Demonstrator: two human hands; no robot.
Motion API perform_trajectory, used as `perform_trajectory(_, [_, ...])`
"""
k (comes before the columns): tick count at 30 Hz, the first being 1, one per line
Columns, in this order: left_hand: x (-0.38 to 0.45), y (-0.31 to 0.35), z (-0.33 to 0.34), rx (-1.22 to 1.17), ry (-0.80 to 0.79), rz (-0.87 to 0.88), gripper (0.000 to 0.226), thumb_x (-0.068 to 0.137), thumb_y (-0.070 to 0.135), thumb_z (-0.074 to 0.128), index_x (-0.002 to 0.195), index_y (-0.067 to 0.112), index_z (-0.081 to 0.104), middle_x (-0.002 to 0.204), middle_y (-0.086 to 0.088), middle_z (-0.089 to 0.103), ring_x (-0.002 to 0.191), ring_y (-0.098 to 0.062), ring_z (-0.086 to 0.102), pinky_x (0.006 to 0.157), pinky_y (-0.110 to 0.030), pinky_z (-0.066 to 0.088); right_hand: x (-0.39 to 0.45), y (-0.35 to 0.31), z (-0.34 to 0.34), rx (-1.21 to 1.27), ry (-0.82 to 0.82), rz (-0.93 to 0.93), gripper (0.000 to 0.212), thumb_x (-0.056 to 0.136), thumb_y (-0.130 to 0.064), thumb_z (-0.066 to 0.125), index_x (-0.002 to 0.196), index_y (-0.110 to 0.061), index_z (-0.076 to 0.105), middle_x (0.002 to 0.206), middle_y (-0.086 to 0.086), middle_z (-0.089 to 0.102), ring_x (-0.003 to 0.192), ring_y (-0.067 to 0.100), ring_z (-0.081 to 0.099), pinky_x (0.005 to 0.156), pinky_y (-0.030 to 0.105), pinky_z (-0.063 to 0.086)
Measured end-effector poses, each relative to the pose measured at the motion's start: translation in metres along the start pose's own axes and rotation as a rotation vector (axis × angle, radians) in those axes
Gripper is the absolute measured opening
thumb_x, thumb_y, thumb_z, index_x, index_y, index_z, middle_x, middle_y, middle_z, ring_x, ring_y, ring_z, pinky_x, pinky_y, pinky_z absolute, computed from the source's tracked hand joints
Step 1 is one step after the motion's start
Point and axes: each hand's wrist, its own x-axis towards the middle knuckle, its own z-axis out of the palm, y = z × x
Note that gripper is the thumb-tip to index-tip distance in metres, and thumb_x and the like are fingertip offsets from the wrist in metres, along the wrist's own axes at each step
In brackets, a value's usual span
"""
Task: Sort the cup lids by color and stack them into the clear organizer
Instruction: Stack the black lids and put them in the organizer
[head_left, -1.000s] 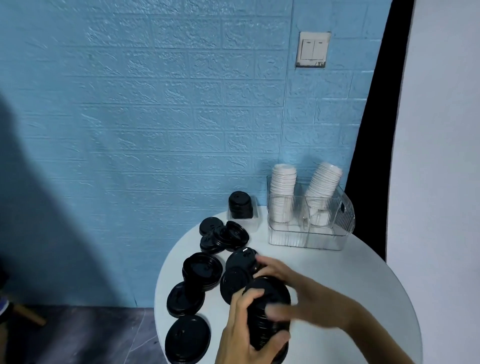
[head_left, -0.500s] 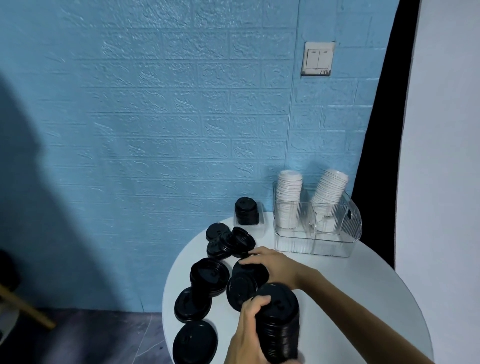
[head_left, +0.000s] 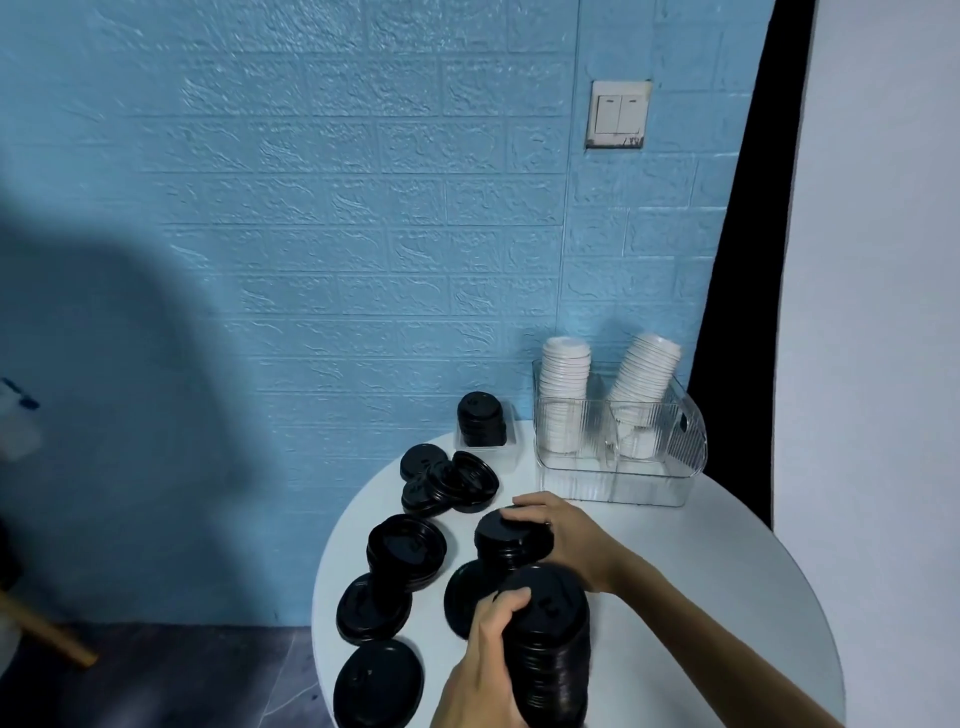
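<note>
My left hand (head_left: 480, 660) grips a tall stack of black lids (head_left: 553, 649) at the near edge of the round white table (head_left: 727, 597). Just beyond it, my right hand (head_left: 566, 535) is closed over a short pile of black lids (head_left: 506, 543). More black lids lie loose to the left: a pile (head_left: 408, 548), a cluster (head_left: 449, 483) and single ones (head_left: 378, 683). The clear organizer (head_left: 623, 478) at the back right holds two stacks of white lids (head_left: 563, 384). A small clear tray (head_left: 511, 447) beside it holds a stack of black lids (head_left: 481, 418).
A blue brick-pattern wall stands right behind the table, with a light switch (head_left: 618, 114) on it. A white panel (head_left: 883, 312) and a dark gap lie to the right. The floor (head_left: 156, 675) drops away left of the table edge.
My right hand moved from the top of the held stack out to the short pile behind it and closed on it. The left hand kept its grip on the tall stack.
</note>
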Motion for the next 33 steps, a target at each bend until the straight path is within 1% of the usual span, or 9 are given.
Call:
perform_trajectory(4, [-0.003,0.005,0.001,-0.011,-0.01,0.031,0.053,0.077,0.066,0.047,0.119,0.082,0.02,0.136,0.05,0.025,0.111,0.025,0.048,0.085,-0.002,0.04,-0.006,0.006,0.004,-0.02,0.045,0.019,0.062,0.083,-0.035,0.08,0.141,-0.028,0.059,0.14,-0.016,0.039,0.13,-0.002,0.043,0.105,0.0,0.025])
perform_trajectory(9, [-0.006,0.013,-0.007,-0.009,-0.046,-0.015,0.061,0.071,0.065,0.045,0.119,0.082,0.012,0.133,0.037,0.04,0.105,0.023,0.051,0.079,-0.003,0.041,-0.018,0.009,0.0,0.158,0.199,0.049,0.085,0.059,-0.064,0.086,0.135,-0.033,0.063,0.139,-0.02,0.048,0.13,-0.003,0.048,0.114,0.03,0.042])
perform_trajectory(13, [-0.003,0.019,-0.011,-0.036,-0.062,-0.019,0.081,0.058,0.064,0.063,0.116,0.083,0.01,0.135,0.04,0.039,0.105,0.023,0.053,0.079,-0.004,0.043,-0.043,0.004,-0.016,0.27,0.322,0.037,0.074,0.064,-0.036,0.093,0.132,-0.029,0.065,0.139,-0.016,0.052,0.127,-0.005,0.051,0.11,0.029,0.047])
perform_trajectory(16, [0.002,0.016,-0.014,-0.059,-0.089,-0.002,0.108,0.046,0.046,0.088,0.117,0.079,0.014,0.138,0.025,0.041,0.114,0.019,0.052,0.081,-0.002,0.042,-0.079,0.005,-0.025,0.293,0.369,0.032,0.074,0.06,-0.042,0.09,0.129,-0.032,0.066,0.137,-0.019,0.054,0.126,-0.002,0.055,0.107,0.023,0.048])
perform_trajectory(22, [0.025,0.02,-0.021,-0.062,-0.028,0.056,0.127,0.041,0.037,0.099,0.131,0.065,0.014,0.135,0.022,0.047,0.122,0.001,0.054,0.097,-0.01,0.04,-0.148,0.014,-0.012,0.197,0.309,0.081,0.079,0.05,-0.074,0.085,0.123,-0.048,0.068,0.135,-0.029,0.052,0.122,-0.003,0.059,0.104,0.02,0.049])
perform_trajectory(25, [0.031,0.022,-0.019,-0.085,-0.033,0.063,0.127,0.043,0.035,0.1,0.135,0.06,0.015,0.135,0.014,0.053,0.121,-0.007,0.058,0.102,-0.025,0.044,-0.155,0.003,0.01,0.167,0.215,0.095,0.078,0.046,-0.058,0.094,0.118,-0.06,0.063,0.131,-0.026,0.055,0.121,-0.005,0.058,0.104,0.026,0.05])
perform_trajectory(27, [0.029,0.022,-0.014,-0.075,-0.067,0.041,0.128,0.044,0.035,0.1,0.135,0.06,0.014,0.136,0.011,0.053,0.122,-0.008,0.057,0.103,-0.029,0.046,-0.153,-0.005,0.017,0.148,0.197,0.105,0.076,0.05,-0.045,0.093,0.118,-0.056,0.061,0.127,-0.026,0.057,0.118,-0.006,0.058,0.1,0.023,0.049])
perform_trajectory(29, [0.025,0.021,-0.01,-0.069,-0.089,0.002,0.128,0.044,0.036,0.1,0.135,0.061,0.013,0.135,0.014,0.051,0.121,-0.003,0.055,0.102,-0.025,0.046,-0.151,-0.013,0.019,0.194,0.142,0.145,0.082,0.054,-0.041,0.093,0.124,-0.049,0.052,0.125,-0.028,0.06,0.115,-0.005,0.06,0.099,0.024,0.049])
perform_trajectory(33, [0.026,0.018,-0.008,-0.114,-0.081,-0.03,0.127,0.046,0.031,0.1,0.132,0.064,0.013,0.134,0.022,0.046,0.12,0.012,0.049,0.093,-0.003,0.039,-0.148,-0.021,0.023,0.273,0.052,0.185,0.111,0.055,-0.041,0.094,0.143,-0.047,0.027,0.131,-0.028,0.061,0.123,-0.007,0.056,0.109,0.027,0.045])
